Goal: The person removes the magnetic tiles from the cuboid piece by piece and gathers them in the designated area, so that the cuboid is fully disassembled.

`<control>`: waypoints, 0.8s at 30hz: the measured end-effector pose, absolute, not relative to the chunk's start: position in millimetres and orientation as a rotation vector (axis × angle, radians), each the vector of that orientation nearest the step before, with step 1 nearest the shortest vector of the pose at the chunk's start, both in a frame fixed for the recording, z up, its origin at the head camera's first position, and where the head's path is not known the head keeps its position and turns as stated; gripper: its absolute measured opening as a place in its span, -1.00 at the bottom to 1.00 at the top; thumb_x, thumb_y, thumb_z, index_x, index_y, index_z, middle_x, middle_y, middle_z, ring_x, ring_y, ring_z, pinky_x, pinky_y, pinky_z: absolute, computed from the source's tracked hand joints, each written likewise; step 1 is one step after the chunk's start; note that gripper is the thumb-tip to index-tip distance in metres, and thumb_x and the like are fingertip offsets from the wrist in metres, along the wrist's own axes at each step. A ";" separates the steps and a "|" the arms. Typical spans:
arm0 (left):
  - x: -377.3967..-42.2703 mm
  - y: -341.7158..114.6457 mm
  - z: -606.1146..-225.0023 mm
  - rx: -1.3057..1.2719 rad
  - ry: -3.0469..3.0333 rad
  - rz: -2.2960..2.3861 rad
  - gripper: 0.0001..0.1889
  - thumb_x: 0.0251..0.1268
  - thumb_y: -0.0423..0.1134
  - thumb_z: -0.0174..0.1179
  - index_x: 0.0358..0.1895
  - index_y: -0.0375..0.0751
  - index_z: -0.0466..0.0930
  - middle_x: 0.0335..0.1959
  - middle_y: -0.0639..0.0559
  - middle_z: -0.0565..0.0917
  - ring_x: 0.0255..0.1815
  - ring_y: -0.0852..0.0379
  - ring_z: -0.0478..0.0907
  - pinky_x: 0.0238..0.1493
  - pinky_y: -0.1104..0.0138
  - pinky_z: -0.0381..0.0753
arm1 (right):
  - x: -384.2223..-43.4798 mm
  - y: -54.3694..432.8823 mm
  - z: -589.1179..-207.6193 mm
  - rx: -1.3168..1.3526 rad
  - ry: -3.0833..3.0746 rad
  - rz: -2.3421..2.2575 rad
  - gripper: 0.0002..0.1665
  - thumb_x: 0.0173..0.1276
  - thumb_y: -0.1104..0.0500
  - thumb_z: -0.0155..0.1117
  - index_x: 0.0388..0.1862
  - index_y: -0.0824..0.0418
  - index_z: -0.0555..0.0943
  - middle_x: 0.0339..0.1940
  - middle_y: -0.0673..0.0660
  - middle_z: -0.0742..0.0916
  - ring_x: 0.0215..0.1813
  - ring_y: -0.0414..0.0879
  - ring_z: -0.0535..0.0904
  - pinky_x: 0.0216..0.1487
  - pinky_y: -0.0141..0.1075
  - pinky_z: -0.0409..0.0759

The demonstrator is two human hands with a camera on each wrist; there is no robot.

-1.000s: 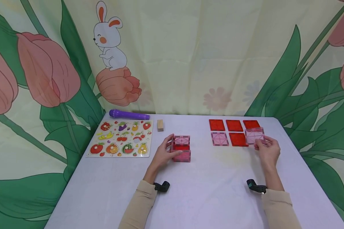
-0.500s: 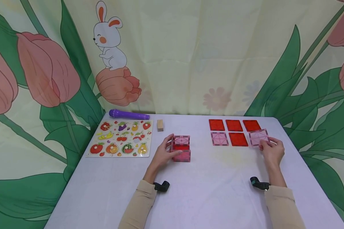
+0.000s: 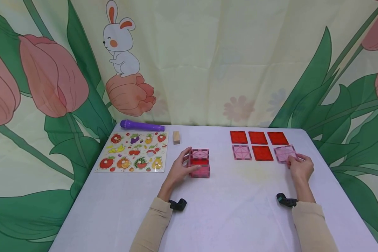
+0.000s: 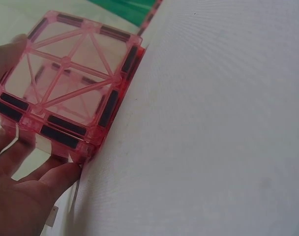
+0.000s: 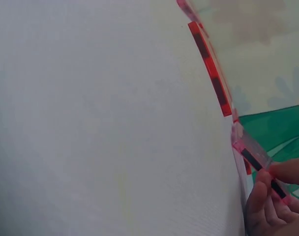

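My left hand (image 3: pixel 177 170) holds a small open-topped box (image 3: pixel 203 172) of clear pink magnetic tiles, with a red tile at its bottom. Its thumb lies across the near wall and the fingers are round the left side. In the left wrist view a pink wall (image 4: pixel 66 62) with crossing ribs shows dark magnets along its edges. Over on the right, my right hand (image 3: pixel 302 168) pinches a pink magnetic tile (image 3: pixel 282 152) by its near right corner. That tile is slightly tilted, close over the table at the end of the front row, as the right wrist view also shows.
Beside the pinched tile lie a red tile (image 3: pixel 263 153) and a pink tile (image 3: pixel 242 153); red tiles (image 3: pixel 258 138) form the row behind. Further left are a fruit puzzle board (image 3: pixel 130 153), a purple microphone (image 3: pixel 141 126) and a wooden block (image 3: pixel 176 138). A printed curtain (image 3: pixel 189 87) hangs behind.
My right hand has moved right and slightly nearer, bringing the pink tile down off the back red tile it overlapped. The left hand and the box have stayed put.
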State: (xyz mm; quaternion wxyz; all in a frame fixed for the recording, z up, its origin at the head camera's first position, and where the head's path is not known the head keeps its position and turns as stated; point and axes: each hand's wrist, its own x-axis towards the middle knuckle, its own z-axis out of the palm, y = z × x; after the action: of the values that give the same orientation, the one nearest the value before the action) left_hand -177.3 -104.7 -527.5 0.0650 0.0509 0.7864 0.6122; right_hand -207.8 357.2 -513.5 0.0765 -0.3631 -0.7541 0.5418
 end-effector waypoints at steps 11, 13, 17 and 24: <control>-179.0 -105.1 -529.4 0.154 2.354 1.859 -0.06 0.02 0.11 0.52 0.49 0.42 0.19 0.55 0.19 0.28 0.57 -0.06 0.23 0.47 -0.01 0.42 | -209.6 353.3 -512.8 -1.085 -2.488 1.434 -0.05 0.44 -0.12 0.20 0.60 0.30 0.08 0.55 0.38 0.30 0.48 0.22 0.28 0.40 -0.02 0.53; -179.3 -105.2 -530.1 0.155 2.354 1.857 -0.07 0.03 0.10 0.52 0.49 0.42 0.19 0.55 0.18 0.28 0.57 -0.06 0.23 0.47 -0.01 0.42 | -210.8 352.7 -513.9 -1.074 -2.505 1.422 -0.03 0.43 -0.10 0.22 0.60 0.32 0.05 0.57 0.39 0.27 0.53 0.26 0.21 0.46 0.07 0.44; -179.1 -105.4 -530.5 0.159 2.354 1.858 -0.09 0.06 0.06 0.51 0.49 0.41 0.19 0.55 0.17 0.27 0.57 -0.07 0.24 0.46 -0.02 0.42 | -213.8 352.7 -515.9 -1.025 -2.544 1.364 -0.03 0.43 -0.08 0.24 0.57 0.41 0.09 0.52 0.45 0.29 0.51 0.30 0.20 0.48 0.11 0.42; -178.6 -105.5 -528.8 0.148 2.361 1.853 -0.06 0.02 0.12 0.52 0.50 0.42 0.18 0.55 0.19 0.28 0.57 -0.06 0.24 0.47 -0.01 0.42 | -218.1 354.5 -516.3 -1.000 -2.622 1.298 -0.05 0.42 -0.10 0.24 0.48 0.53 0.18 0.45 0.49 0.22 0.45 0.28 0.18 0.40 0.10 0.50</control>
State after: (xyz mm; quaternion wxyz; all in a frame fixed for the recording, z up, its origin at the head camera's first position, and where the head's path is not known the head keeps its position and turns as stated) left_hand -178.6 -105.5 -528.8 0.0682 0.0491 0.7838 0.6153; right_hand -218.1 354.5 -516.3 0.0246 -0.3233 -0.8477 0.4198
